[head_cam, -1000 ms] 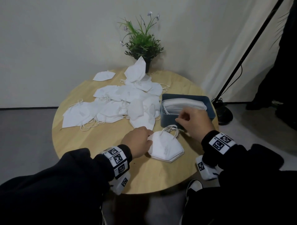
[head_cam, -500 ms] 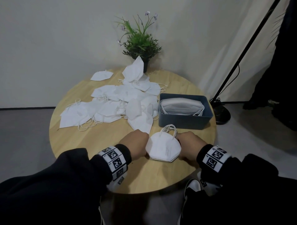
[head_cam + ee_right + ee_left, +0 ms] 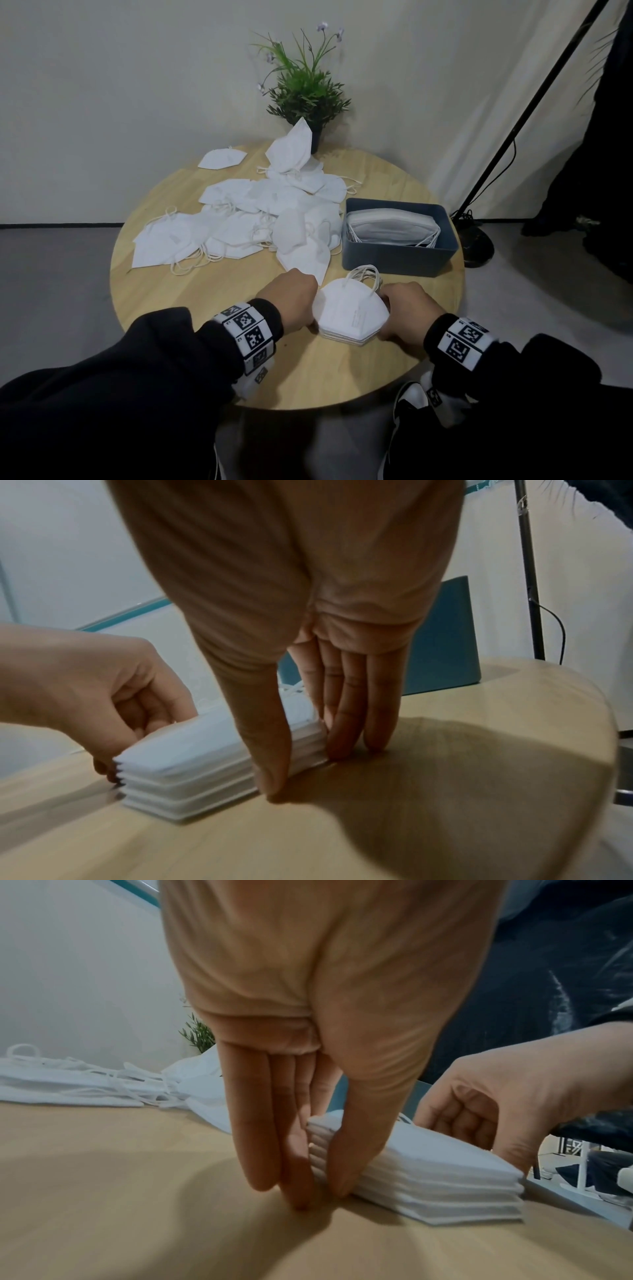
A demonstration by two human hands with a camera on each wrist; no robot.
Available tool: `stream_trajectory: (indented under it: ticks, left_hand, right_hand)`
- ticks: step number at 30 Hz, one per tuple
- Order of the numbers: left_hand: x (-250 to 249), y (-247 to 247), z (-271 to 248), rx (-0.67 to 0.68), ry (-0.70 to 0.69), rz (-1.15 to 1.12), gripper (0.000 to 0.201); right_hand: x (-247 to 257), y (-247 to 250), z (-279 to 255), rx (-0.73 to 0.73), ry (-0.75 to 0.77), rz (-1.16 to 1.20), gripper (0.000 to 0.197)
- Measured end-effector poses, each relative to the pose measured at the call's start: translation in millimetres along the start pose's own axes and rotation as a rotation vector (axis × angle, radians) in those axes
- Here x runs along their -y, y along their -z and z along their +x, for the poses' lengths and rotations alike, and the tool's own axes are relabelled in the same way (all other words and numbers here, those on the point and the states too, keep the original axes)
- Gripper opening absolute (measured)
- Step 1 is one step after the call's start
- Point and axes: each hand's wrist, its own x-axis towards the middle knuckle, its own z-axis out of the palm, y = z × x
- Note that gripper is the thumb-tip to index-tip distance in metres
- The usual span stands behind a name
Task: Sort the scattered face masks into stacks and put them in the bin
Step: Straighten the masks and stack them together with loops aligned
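A neat stack of white masks [image 3: 351, 315] lies on the round wooden table [image 3: 205, 308] near its front edge. My left hand [image 3: 294, 301] holds its left end, with the corner of the stack [image 3: 428, 1172] pinched between the thumb and fingers of my left hand [image 3: 318, 1196] and the fingertips down on the wood. My right hand [image 3: 407, 315] holds the right end of the stack [image 3: 205, 764] the same way, seen close in the right wrist view [image 3: 308, 775]. Behind the stack stands a blue-grey bin [image 3: 397, 260] with a stack of masks [image 3: 390, 228] inside. Loose masks [image 3: 260, 219] lie scattered to its left.
A potted plant [image 3: 305, 89] stands at the table's far edge with one mask leaning on it. A black stand pole [image 3: 534, 102] and its base [image 3: 476, 243] are on the floor to the right. Bare wood shows at the front left.
My right hand came back from the bin's front edge to the right end of the stack. Both hands now hold the stack from its two ends.
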Motion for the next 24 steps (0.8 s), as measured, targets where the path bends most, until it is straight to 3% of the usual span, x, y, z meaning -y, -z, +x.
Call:
stream_trajectory:
  ticks: [4, 9, 15, 19, 20, 21, 24]
  left_hand:
    - [2.4, 1.6, 0.5, -0.006, -0.008, -0.006, 0.043]
    - [0.6, 2.6, -2.1, -0.024, -0.008, 0.053, 0.031]
    - [0.4, 1.9, -2.7, -0.043, -0.015, 0.117, 0.038]
    - [10.5, 11.8, -4.2, -0.008, -0.016, 0.074, 0.017]
    - [17.4, 13.8, -1.6, -0.004, -0.015, 0.038, 0.030]
    - [23.9, 17.4, 0.2, -0.018, -0.023, -0.008, 0.039]
    - [30.8, 27.7, 3.3, -0.176, -0.097, -0.075, 0.030]
  right_hand:
    - [3.3, -3.4, -1.1, -0.013, 0.005, 0.020, 0.047]
    - [3.6, -4.6, -0.8, -0.035, -0.007, 0.033, 0.040]
    - [3.7, -7.3, -1.0, -0.026, -0.011, 0.027, 0.041]
    - [2.5, 4.6, -2.1, 0.006, -0.026, 0.019, 0.052]
    - [2.2, 9.5, -2.3, -0.015, -0.031, 0.008, 0.053]
    - [2.3, 14.5, -2.9, -0.049, -0.033, 0.016, 0.052]
    - [9.9, 23.9, -3.3, -0.177, 0.048, 0.150, 0.037]
